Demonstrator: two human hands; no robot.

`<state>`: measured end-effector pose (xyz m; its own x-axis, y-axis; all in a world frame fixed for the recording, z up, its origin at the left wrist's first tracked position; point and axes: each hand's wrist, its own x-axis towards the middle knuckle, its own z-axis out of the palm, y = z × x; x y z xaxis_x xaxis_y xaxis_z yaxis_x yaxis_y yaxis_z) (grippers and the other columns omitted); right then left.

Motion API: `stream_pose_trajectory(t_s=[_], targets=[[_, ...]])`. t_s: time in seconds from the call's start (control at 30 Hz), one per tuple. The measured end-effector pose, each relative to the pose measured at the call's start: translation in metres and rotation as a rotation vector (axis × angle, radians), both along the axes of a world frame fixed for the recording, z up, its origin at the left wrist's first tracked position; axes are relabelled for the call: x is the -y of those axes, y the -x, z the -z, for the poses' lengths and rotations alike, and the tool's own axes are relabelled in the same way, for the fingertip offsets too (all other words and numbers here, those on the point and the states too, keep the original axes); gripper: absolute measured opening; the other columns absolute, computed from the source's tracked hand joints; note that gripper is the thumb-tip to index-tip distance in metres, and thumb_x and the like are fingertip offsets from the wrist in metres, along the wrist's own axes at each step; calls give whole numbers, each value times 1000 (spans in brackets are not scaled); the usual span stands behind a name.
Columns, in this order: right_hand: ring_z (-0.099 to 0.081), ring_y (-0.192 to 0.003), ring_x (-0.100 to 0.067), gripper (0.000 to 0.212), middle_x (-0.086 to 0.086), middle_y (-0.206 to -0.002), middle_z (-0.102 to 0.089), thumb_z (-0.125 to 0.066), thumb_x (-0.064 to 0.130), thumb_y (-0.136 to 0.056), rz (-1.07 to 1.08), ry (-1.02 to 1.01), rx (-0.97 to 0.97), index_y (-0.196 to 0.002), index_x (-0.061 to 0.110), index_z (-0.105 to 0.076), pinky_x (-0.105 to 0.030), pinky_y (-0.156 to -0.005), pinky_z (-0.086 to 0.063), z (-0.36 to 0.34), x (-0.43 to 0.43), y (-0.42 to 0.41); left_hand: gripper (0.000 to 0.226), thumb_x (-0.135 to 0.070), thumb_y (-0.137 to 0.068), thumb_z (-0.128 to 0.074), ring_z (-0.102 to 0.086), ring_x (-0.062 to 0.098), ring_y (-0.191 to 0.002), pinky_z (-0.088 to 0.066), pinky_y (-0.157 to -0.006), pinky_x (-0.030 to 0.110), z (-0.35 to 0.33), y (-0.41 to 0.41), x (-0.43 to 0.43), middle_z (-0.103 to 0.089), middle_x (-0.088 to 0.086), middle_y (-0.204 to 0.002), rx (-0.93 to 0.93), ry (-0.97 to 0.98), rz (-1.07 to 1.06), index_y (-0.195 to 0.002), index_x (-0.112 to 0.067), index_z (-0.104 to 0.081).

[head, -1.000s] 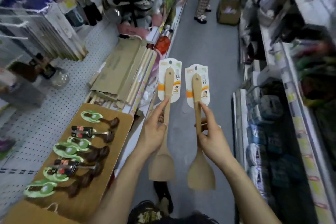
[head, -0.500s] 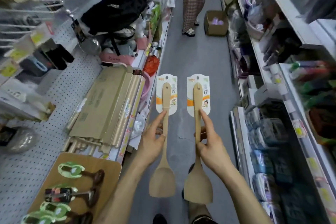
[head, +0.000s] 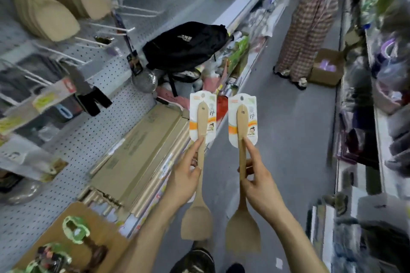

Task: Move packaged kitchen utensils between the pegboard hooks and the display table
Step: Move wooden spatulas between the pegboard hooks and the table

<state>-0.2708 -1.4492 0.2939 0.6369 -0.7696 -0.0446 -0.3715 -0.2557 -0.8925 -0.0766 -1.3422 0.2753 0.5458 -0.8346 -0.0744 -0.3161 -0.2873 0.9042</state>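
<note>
Over the aisle, our left hand [head: 184, 180] pinches the left spatula [head: 196, 223] mid-handle, our right hand [head: 258, 186] pinches the right spatula [head: 243, 231], both well apart from the pegboard hooks [head: 111, 27]; we judge light grips could let a blade swing, the card hole missing its hook.

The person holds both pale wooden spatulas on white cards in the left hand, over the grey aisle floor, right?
Not quite. The head view shows one in each hand: the left hand grips one pale wooden spatula on its white card, the right hand grips the other spatula, both over the grey aisle floor.
</note>
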Motion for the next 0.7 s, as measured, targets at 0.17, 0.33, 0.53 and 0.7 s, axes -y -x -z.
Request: stream_pose_trajectory(t_s=[0.17, 0.33, 0.53, 0.7], targets=[[-62, -91, -31, 92, -14, -101, -63, -51, 8, -107, -133, 10, -48, -157, 72, -9, -55, -81, -58, 8, 63, -51, 88, 7, -99, -51, -61, 6, -105, -55, -98, 34, 10, -35, 49, -61, -3, -143, 27, 33, -124, -154, -61, -38], [-63, -93, -12, 96, 29, -103, -59, -49, 3, -104, -296, 18, -76, -155, 75, -10, -45, -81, -60, 10, 126, -112, 83, 5, -101, -52, -63, 5, -122, -54, -100, 26, 9, -79, 95, -58, -23, -148, 42, 68, -205, -157, -54, -38], [-59, -107, -4, 101, 31, -112, -56, -50, -4, -102, -451, 50, -40, -157, 72, -12, -30, -81, -54, -5, 182, -176, 86, 5, -104, -50, -61, 5, -95, -54, -89, 21, -1, -110, 116, -53, -23, -151, 60, 60, -341, -158, -60, -32], [-65, -88, -14, 111, 20, -126, -54, -54, -14, -94, -644, 14, 38, -160, 67, -15, -33, -76, -59, -5, 208, -226, 91, 7, -101, -50, -58, 10, -100, -54, -96, 31, 4, -119, 122, -58, -18, -135, 86, 16, -472, -158, -61, -28]])
